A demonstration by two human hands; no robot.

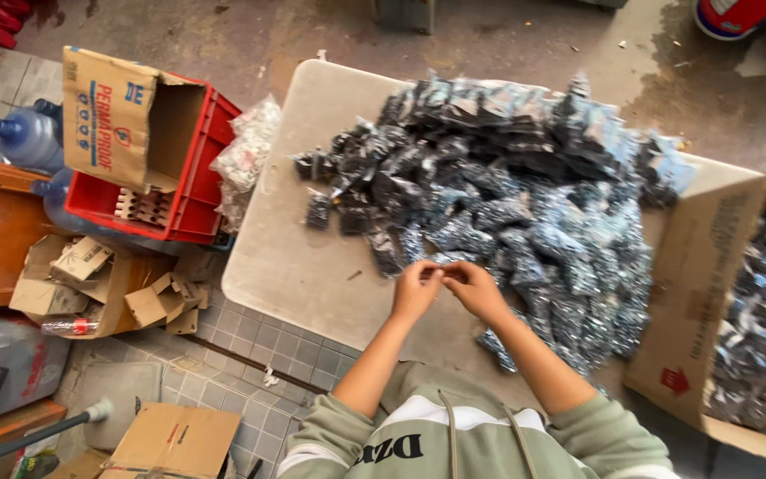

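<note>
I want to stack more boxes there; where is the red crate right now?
In the head view, the red crate sits on the floor left of the table, with an open cardboard box standing in it and a clear bag of small parts against its right side.

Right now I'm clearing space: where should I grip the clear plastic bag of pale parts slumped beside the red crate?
Probably the bunched top of the clear plastic bag, reached from the beige table side. It leans against the red plastic crate, so that side is blocked.
</note>
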